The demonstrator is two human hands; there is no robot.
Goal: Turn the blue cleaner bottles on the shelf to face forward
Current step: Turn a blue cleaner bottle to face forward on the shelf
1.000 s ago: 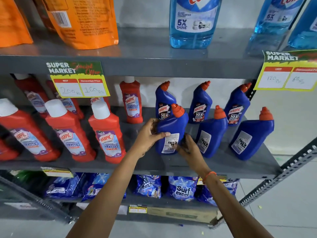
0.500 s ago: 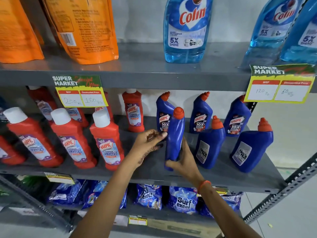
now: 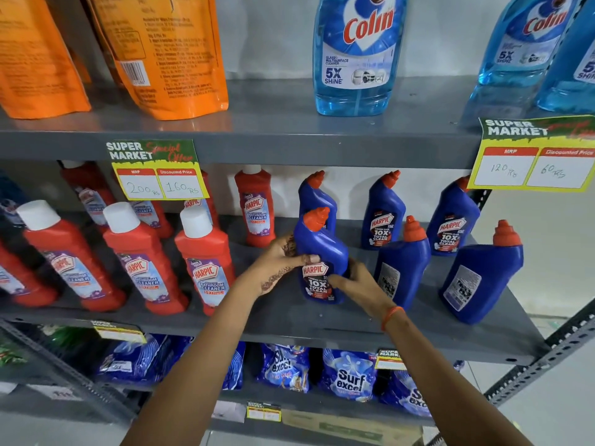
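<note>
A blue bottle (image 3: 320, 252) with an orange cap stands at the front of the grey middle shelf (image 3: 289, 320), its Harpic label turned toward the viewer. Both hands hold it. The left hand (image 3: 278, 263) wraps the bottle's left side, thumb laid across the top of the label. The right hand (image 3: 354, 286) grips the lower right side, fingers (image 3: 335, 280) pressed on the label; an orange band (image 3: 391, 317) circles that wrist.

Just right of it in the front row stand two more blue bottles, the second (image 3: 402, 268) and the third (image 3: 479, 275), both showing their white back labels. Behind, against the wall, three blue bottles face forward: one (image 3: 317, 196) partly hidden behind the held bottle, one (image 3: 383, 214) in the middle, one (image 3: 452, 220) to the right.

The left half of the same shelf carries red bottles (image 3: 206, 265) with white caps. A price tag (image 3: 156, 172) hangs from the shelf above them, and another tag (image 3: 534, 156) hangs at the far right. On the upper shelf stand orange pouches (image 3: 167, 53) and clear blue Colin bottles (image 3: 357, 56). The lower shelf holds blue Surf Excel packs (image 3: 351, 378).
</note>
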